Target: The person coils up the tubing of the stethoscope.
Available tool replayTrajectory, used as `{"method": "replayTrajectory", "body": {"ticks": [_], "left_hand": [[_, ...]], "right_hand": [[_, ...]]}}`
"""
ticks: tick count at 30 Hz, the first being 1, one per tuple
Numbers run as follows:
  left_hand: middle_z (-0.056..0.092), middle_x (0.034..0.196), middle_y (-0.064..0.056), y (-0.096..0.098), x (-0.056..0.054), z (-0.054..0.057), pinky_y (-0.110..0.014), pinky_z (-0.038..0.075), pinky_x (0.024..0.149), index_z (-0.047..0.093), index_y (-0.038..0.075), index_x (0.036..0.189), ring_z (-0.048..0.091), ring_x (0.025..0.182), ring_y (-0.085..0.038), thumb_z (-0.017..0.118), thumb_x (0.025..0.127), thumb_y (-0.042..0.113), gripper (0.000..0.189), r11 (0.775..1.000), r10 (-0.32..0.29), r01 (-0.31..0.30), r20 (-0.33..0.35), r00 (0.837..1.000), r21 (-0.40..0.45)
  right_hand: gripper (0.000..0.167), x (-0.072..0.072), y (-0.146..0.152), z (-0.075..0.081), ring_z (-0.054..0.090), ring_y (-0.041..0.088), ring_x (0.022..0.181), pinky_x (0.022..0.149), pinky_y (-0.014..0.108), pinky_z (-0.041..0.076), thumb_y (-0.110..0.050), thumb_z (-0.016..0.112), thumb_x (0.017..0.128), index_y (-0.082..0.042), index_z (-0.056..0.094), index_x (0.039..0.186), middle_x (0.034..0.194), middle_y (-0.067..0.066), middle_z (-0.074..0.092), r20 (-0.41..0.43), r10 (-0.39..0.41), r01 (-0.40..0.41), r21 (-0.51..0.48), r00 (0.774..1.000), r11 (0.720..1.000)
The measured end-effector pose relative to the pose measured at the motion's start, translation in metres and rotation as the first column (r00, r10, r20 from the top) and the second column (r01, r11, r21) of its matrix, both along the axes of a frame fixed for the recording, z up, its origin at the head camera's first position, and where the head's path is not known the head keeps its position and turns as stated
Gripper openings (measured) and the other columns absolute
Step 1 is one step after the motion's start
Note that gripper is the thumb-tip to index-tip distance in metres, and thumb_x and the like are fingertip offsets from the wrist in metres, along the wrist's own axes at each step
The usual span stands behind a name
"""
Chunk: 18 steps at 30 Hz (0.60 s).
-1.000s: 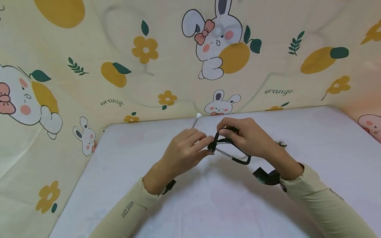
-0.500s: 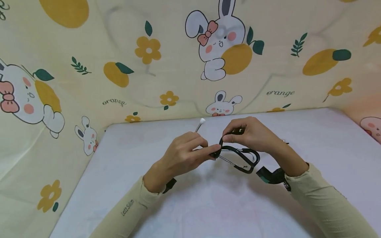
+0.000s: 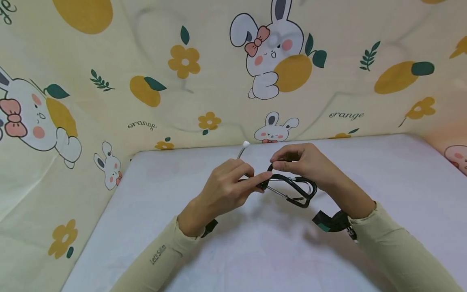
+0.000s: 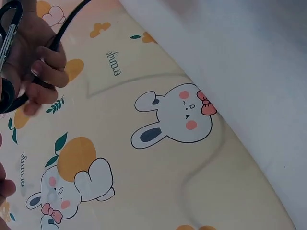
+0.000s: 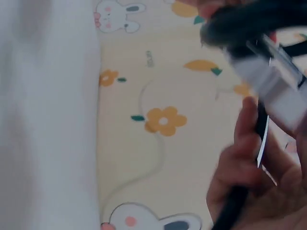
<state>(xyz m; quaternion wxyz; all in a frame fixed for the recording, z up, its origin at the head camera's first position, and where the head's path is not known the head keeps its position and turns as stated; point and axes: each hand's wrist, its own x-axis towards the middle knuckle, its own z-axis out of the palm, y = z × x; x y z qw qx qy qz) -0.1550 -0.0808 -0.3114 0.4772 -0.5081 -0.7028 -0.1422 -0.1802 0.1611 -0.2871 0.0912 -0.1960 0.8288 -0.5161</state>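
Note:
In the head view my left hand (image 3: 231,184) pinches one end of two linked black carabiners (image 3: 292,184) with silver gates, held above the table, its index finger stretched along that end. My right hand (image 3: 310,164) pinches a black tube (image 3: 270,167) just above the same end. A thin silver rod with a white tip (image 3: 246,144) sticks up behind my left knuckles. The left wrist view has the tube (image 4: 67,26) running across my right fingers, beside a carabiner (image 4: 8,40). In the right wrist view a blurred black piece (image 5: 259,21) lies close to the camera.
The table (image 3: 204,259) carries a pale cloth. Behind it hangs a cream backdrop (image 3: 219,81) printed with rabbits, oranges and flowers. Black wrist mounts (image 3: 330,222) sit under both forearms.
The carabiners have swung a little down and right, out from under my right fingers. A small silver-and-black piece beside my right forearm is out of sight now. My left grip stays the same.

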Motion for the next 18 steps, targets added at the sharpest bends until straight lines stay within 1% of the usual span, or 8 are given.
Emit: {"method": "replayTrajectory", "body": {"ticks": [3,5,7,10,12,15,16,18], "left_hand": [[0.057,0.076,0.001,-0.002,0.000,0.002,-0.022,0.045,0.065,0.079,0.015,0.110,0.051,0.070,-0.012,0.083,0.079,0.031,0.035,1.000,0.000,-0.001,0.029,1.000,0.029],[0.058,0.076,-0.001,-0.004,-0.001,0.004,-0.024,0.046,0.065,0.079,0.013,0.108,0.052,0.069,-0.014,0.085,0.076,0.028,0.036,0.997,0.009,-0.014,0.057,0.998,0.080],[0.058,0.076,-0.002,-0.006,-0.002,0.006,-0.026,0.045,0.064,0.079,0.011,0.107,0.053,0.069,-0.015,0.088,0.072,0.025,0.038,0.988,0.019,-0.033,0.088,0.996,0.152],[0.058,0.078,-0.005,-0.010,-0.004,0.008,-0.027,0.044,0.063,0.079,0.008,0.105,0.051,0.070,-0.018,0.091,0.067,0.018,0.041,0.963,0.016,-0.056,0.152,0.988,0.264],[0.058,0.079,-0.007,-0.012,-0.005,0.009,-0.026,0.042,0.062,0.079,0.005,0.105,0.050,0.070,-0.018,0.092,0.066,0.015,0.043,0.946,0.002,-0.065,0.195,0.981,0.319],[0.056,0.079,-0.008,-0.015,-0.007,0.010,-0.027,0.042,0.063,0.078,0.002,0.106,0.049,0.071,-0.019,0.092,0.065,0.011,0.044,0.924,-0.021,-0.075,0.245,0.969,0.375],[0.056,0.079,-0.009,-0.015,-0.007,0.010,-0.027,0.043,0.063,0.077,0.002,0.106,0.049,0.071,-0.019,0.091,0.065,0.010,0.044,0.918,-0.024,-0.080,0.255,0.967,0.389],[0.055,0.080,-0.009,-0.017,-0.008,0.011,-0.028,0.042,0.063,0.077,0.002,0.108,0.049,0.071,-0.019,0.091,0.066,0.008,0.045,0.905,-0.027,-0.092,0.270,0.962,0.416]], "right_hand": [[0.029,-0.007,0.003,-0.004,0.062,0.014,0.092,0.080,0.028,0.049,-0.019,0.068,0.095,-0.002,0.066,0.119,0.092,-0.006,0.069,0.056,0.053,-0.051,-0.046,0.997,0.998],[0.029,-0.009,0.004,-0.007,0.061,0.014,0.094,0.081,0.029,0.048,-0.015,0.064,0.097,-0.001,0.062,0.123,0.094,-0.001,0.069,0.041,0.058,-0.056,-0.042,0.997,0.998],[0.029,-0.010,0.003,-0.009,0.060,0.012,0.102,0.084,0.029,0.049,-0.014,0.064,0.097,-0.003,0.060,0.124,0.102,0.003,0.068,0.000,0.021,-0.021,-0.029,1.000,0.999],[0.031,-0.010,-0.002,-0.010,0.061,0.015,0.104,0.081,0.028,0.046,-0.011,0.066,0.096,-0.005,0.056,0.124,0.114,0.010,0.066,-0.085,-0.069,0.066,-0.038,0.994,0.997],[0.034,-0.009,-0.005,-0.010,0.061,0.017,0.100,0.078,0.027,0.046,-0.015,0.067,0.095,-0.008,0.054,0.125,0.118,0.010,0.065,-0.143,-0.131,0.129,-0.025,0.981,0.991],[0.033,-0.005,-0.009,-0.012,0.060,0.022,0.083,0.070,0.029,0.043,-0.023,0.068,0.095,-0.012,0.057,0.125,0.106,0.011,0.069,-0.257,-0.184,0.195,0.019,0.949,0.981],[0.032,-0.003,-0.011,-0.012,0.059,0.021,0.078,0.067,0.028,0.043,-0.024,0.068,0.095,-0.014,0.059,0.124,0.103,0.010,0.070,-0.300,-0.191,0.211,0.035,0.935,0.977],[0.029,0.000,-0.013,-0.013,0.058,0.019,0.074,0.064,0.026,0.045,-0.021,0.070,0.094,-0.014,0.064,0.121,0.103,0.008,0.070,-0.375,-0.184,0.215,0.042,0.909,0.976]]}}
